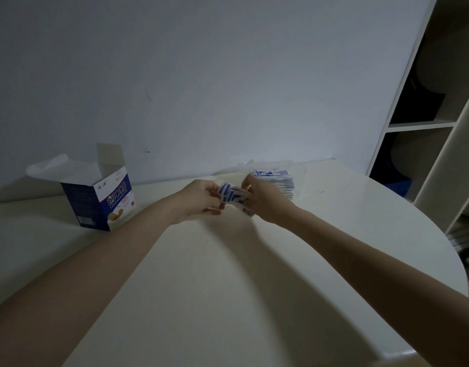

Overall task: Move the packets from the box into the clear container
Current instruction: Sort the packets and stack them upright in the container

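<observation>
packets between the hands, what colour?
White with blue print, on the packets, head view.

Plain pale wall [201,75], dim bluish light; rounded cream counter [228,287] set against it; open white shelving unit [424,125] at right, dark indistinct items in its compartments

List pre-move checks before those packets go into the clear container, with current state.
1. Grip: left hand and right hand both pinch the bunch of blue-and-white packets: ok.
2. Bunch squared up: packets fanned and motion-blurred: not ok.
3. Clear container within reach, just behind the right hand: ok.
4. Room in the container: it already holds a stack of packets; space left: cannot tell.
5. Box upright with flap open on the table: ok.
6. Box emptied: inside hidden: cannot tell.
</observation>
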